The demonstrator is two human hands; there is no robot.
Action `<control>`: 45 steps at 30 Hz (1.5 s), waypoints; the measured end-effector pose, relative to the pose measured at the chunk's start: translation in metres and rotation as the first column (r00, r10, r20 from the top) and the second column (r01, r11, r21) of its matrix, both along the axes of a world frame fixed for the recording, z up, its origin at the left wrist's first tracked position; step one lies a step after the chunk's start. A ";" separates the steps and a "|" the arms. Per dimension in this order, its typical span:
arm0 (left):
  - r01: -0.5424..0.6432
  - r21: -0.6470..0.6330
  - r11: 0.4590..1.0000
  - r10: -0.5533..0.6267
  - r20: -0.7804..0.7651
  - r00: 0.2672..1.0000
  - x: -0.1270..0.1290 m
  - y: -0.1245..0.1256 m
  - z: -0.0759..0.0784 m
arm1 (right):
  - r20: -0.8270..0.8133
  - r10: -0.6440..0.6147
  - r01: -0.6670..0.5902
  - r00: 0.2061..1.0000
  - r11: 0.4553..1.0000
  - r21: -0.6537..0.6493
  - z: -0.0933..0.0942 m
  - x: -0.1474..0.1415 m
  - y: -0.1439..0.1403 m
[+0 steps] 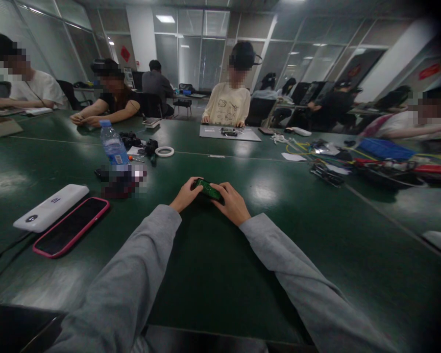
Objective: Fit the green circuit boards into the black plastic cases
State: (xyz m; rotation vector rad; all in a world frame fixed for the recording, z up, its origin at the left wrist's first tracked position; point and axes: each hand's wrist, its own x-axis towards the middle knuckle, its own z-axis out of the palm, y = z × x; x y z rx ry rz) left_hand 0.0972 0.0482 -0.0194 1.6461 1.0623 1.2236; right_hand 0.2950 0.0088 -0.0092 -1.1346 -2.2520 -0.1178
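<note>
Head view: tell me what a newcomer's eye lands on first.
Dead centre, both hands, left hand and right hand, grip a small green circuit board over the dark green table. Left of them lie a pink-cased phone beside a white power bank, with a water bottle behind. Other people sit around the far edge.

Dim, glary tabletop, warped edges

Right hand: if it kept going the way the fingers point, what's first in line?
The right hand points up-left across the small green circuit board it holds, so it would likely meet the left hand fingertips first; depth is unclear.
</note>
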 end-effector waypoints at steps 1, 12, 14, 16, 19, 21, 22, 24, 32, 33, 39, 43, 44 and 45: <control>-0.006 0.005 1.000 0.006 -0.006 1.000 0.000 0.000 0.000 | 0.013 0.000 0.000 1.000 1.000 0.002 0.000 0.000 0.000; 0.029 0.060 0.998 -0.024 -0.078 0.997 -0.001 -0.004 0.002 | 0.084 -0.006 0.003 0.996 0.999 0.046 0.001 -0.001 0.001; 0.024 0.058 0.998 -0.020 -0.076 0.997 0.000 -0.005 0.002 | 0.093 -0.017 0.012 0.996 0.999 0.046 0.001 -0.001 0.001; 0.019 0.051 0.999 -0.016 -0.066 0.998 0.000 -0.005 0.003 | 0.095 -0.031 0.027 0.995 0.998 0.050 0.001 -0.001 0.001; 0.023 0.033 0.999 -0.022 -0.041 0.999 0.002 -0.005 0.002 | 0.084 -0.054 0.049 0.995 0.997 0.060 0.001 0.000 0.001; 0.034 0.021 0.999 -0.033 -0.033 0.999 0.002 -0.005 0.002 | 0.077 -0.064 0.059 0.995 0.996 0.060 0.000 0.000 0.001; 0.040 0.015 0.999 -0.040 -0.032 0.999 0.002 -0.006 0.003 | 0.074 -0.065 0.061 0.995 0.996 0.058 0.000 0.000 0.001; 0.049 0.005 0.999 -0.049 -0.028 0.998 0.002 -0.007 0.004 | 0.057 -0.056 0.053 0.997 0.997 0.049 0.000 -0.001 0.000; 0.078 -0.199 0.977 -0.043 0.173 0.984 0.009 -0.011 0.012 | -0.417 -0.025 -0.026 0.909 0.993 -0.118 0.000 -0.004 -0.002; 0.091 -0.218 0.972 -0.050 0.187 0.981 0.011 -0.011 0.012 | -0.512 -0.038 -0.058 0.858 0.984 -0.171 0.000 -0.005 -0.001; 0.142 -0.210 0.967 -0.090 0.236 0.968 0.017 -0.015 0.014 | -0.873 -0.364 -0.432 0.325 0.764 -0.479 -0.002 -0.005 0.006; 0.192 -0.170 0.967 -0.159 0.191 0.969 0.021 -0.018 0.014 | -0.831 -0.553 -0.599 0.061 0.646 -0.474 0.003 0.001 0.012; 0.211 -0.148 0.966 -0.185 0.171 0.968 0.022 -0.018 0.013 | -0.817 -0.576 -0.614 0.026 0.636 -0.467 0.004 0.002 0.013; 0.230 -0.128 0.965 -0.210 0.152 0.966 0.023 -0.019 0.012 | -0.806 -0.592 -0.625 0.001 0.629 -0.462 0.005 0.003 0.013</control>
